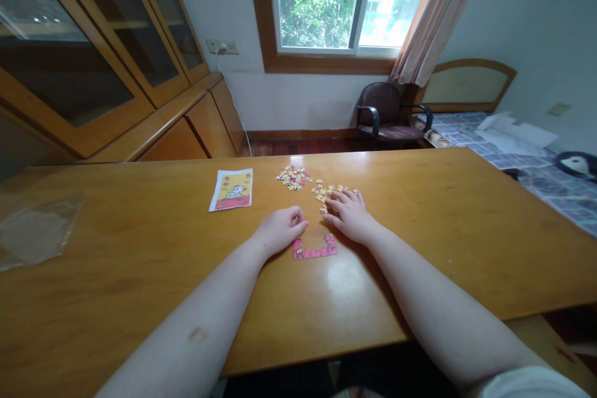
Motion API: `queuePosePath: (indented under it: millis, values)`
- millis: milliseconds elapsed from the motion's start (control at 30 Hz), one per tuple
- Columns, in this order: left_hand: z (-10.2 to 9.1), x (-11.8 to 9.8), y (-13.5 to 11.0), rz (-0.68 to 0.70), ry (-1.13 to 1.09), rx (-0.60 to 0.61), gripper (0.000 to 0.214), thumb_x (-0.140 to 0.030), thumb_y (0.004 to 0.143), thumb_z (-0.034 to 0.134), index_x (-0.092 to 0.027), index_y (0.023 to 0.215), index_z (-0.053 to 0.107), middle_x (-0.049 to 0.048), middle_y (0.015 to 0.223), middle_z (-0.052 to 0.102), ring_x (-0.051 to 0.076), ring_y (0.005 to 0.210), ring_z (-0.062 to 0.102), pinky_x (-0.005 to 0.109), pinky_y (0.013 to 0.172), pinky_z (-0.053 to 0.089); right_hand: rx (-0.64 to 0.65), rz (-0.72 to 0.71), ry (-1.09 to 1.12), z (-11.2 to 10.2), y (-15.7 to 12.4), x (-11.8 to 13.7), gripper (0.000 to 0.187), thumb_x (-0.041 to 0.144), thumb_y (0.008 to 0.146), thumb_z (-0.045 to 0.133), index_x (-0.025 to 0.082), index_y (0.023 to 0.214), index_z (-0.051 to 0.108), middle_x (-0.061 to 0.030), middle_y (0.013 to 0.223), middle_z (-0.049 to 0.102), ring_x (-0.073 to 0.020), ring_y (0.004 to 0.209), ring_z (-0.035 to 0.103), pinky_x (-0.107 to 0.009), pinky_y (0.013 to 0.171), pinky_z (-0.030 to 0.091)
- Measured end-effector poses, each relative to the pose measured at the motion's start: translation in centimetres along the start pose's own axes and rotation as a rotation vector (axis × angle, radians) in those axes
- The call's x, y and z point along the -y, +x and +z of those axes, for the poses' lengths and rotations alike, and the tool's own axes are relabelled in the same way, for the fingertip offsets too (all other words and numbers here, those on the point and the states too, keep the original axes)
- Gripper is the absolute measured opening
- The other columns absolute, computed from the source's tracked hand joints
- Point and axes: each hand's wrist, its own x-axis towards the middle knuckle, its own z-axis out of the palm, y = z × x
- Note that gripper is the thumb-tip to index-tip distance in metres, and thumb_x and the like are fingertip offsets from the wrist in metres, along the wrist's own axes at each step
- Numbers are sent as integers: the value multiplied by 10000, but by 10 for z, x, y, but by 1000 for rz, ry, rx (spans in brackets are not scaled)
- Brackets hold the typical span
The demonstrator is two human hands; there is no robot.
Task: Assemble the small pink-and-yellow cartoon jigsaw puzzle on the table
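Joined pink jigsaw puzzle pieces form a U-shaped border strip on the table, between my forearms. My left hand rests just above its left end, fingers curled in toward the thumb; whatever they may hold is hidden. Farther right, my right hand lies palm down with its fingers spread, the tips touching a scatter of yellow puzzle pieces. Some of those pieces are covered by the fingers. Beyond both hands sits a mixed pile of puzzle pieces. A picture card showing a white animal on yellow and pink lies to the left.
The wooden table spans the view, with a clear plastic bag at its left side. Past the far edge stand a cabinet, an armchair and a bed below and beside the window.
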Motion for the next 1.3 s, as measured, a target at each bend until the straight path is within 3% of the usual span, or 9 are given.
queuePosePath:
  millis: [267, 433, 567, 733, 900, 1000, 1300]
  values:
    - [-2, -4, -2, -24, 93, -34, 214, -389, 843, 497, -219, 911, 607, -1, 706, 612, 173, 661, 563, 268, 576, 357, 86, -80, -27, -3, -4, 11, 559, 601, 903, 398, 337, 1392, 455, -95, 1508, 348, -380, 1404, 196, -631, 1101, 31]
    - [2, -7, -1, 1, 214, -51, 378, -393, 865, 501, -275, 1213, 593, 54, 995, 691, 219, 881, 635, 291, 737, 442, 82, -109, -15, -2, -4, 13, 594, 597, 914, 372, 312, 1435, 390, -76, 1535, 302, -342, 1430, 145, -609, 1115, -2]
    - [9, -8, 3, 14, 298, -14, 454, -438, 896, 453, -289, 1317, 534, 84, 1169, 662, 258, 1037, 616, 331, 841, 451, 48, -82, 3, -1, -1, 11, 625, 576, 930, 338, 258, 1468, 328, -65, 1536, 300, -314, 1434, 149, -602, 1123, 2]
    - [12, -7, 6, 0, 321, -20, 439, -459, 911, 417, -293, 1295, 551, 86, 1169, 666, 267, 1049, 616, 346, 845, 457, 41, -100, -3, 0, 3, 12, 615, 579, 938, 304, 265, 1466, 331, -39, 1539, 293, -309, 1434, 156, -603, 1124, -7]
    - [12, -7, 7, -11, 342, -36, 481, -463, 904, 429, -300, 1354, 483, 92, 1169, 661, 283, 1034, 624, 362, 822, 465, -16, 26, -46, -1, 6, 10, 637, 602, 925, 311, 246, 1450, 367, -78, 1534, 303, -334, 1431, 146, -615, 1116, 5]
    - [13, -10, 8, -9, 353, -23, 496, -471, 908, 425, -314, 1378, 456, 104, 1166, 656, 294, 1041, 618, 374, 828, 458, -17, 56, -63, 0, 8, 9, 639, 620, 912, 327, 287, 1457, 351, -90, 1544, 276, -360, 1426, 146, -624, 1108, 33]
    - [12, -12, 10, -58, 305, -48, 368, -479, 890, 445, -295, 1177, 583, 74, 1057, 694, 259, 944, 637, 327, 766, 447, 9, 49, -60, 6, 13, 9, 546, 632, 916, 304, 394, 1390, 435, -58, 1543, 281, -367, 1420, 158, -643, 1091, 39]
